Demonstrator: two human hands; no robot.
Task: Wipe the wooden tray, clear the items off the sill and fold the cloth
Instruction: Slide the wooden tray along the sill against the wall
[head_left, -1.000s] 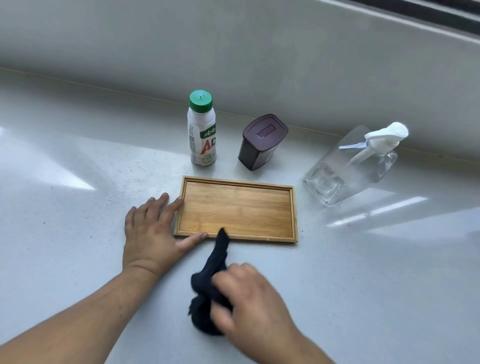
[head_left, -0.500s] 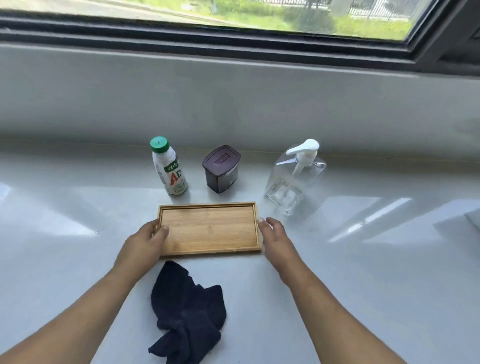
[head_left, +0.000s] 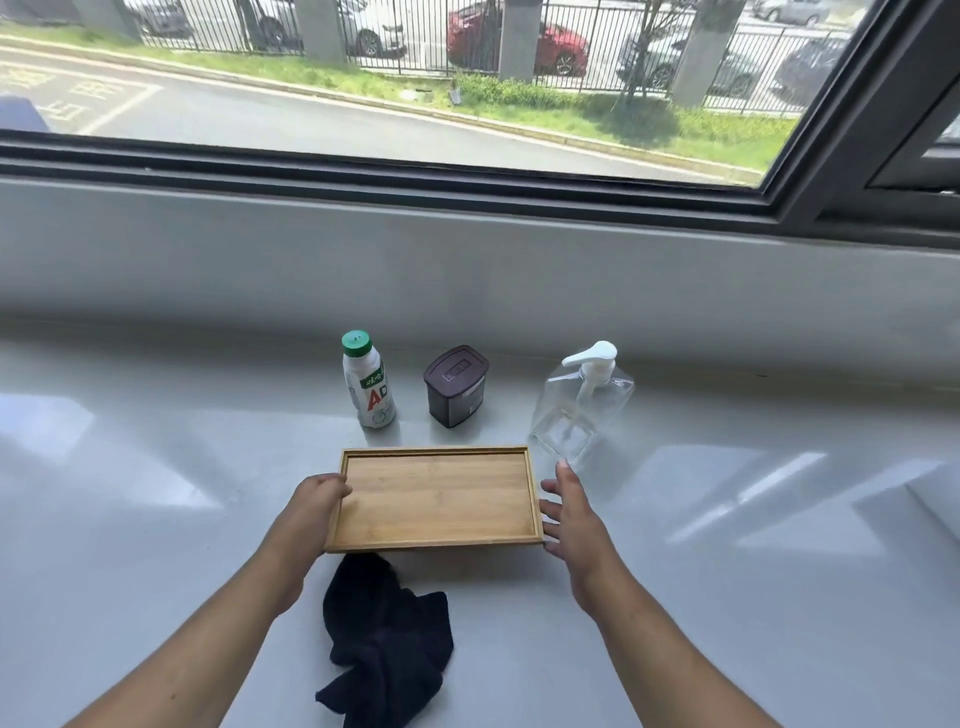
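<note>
The empty wooden tray (head_left: 436, 499) is held in the middle of the white sill (head_left: 156, 519). Its near edge is tilted up and overlaps the top of the crumpled dark cloth (head_left: 387, 634), which lies loose in front of it. My left hand (head_left: 311, 504) grips the tray's left edge, thumb over the rim. My right hand (head_left: 571, 514) is at the tray's right edge with fingers spread, and holds nothing. Behind the tray stand a white drink bottle with a green cap (head_left: 369, 387), a dark brown lidded box (head_left: 456, 387) and a clear pump bottle (head_left: 582, 410).
The sill runs wide to both sides, with bright sun patches on it. A low white wall (head_left: 467, 260) and a dark window frame (head_left: 467, 192) close off the back. A pale edge (head_left: 940, 499) shows at the far right.
My right hand dropped the cloth on the sill and went to the tray's right edge. My left hand took hold of the tray's left edge, and the tray's near side came up over the cloth.
</note>
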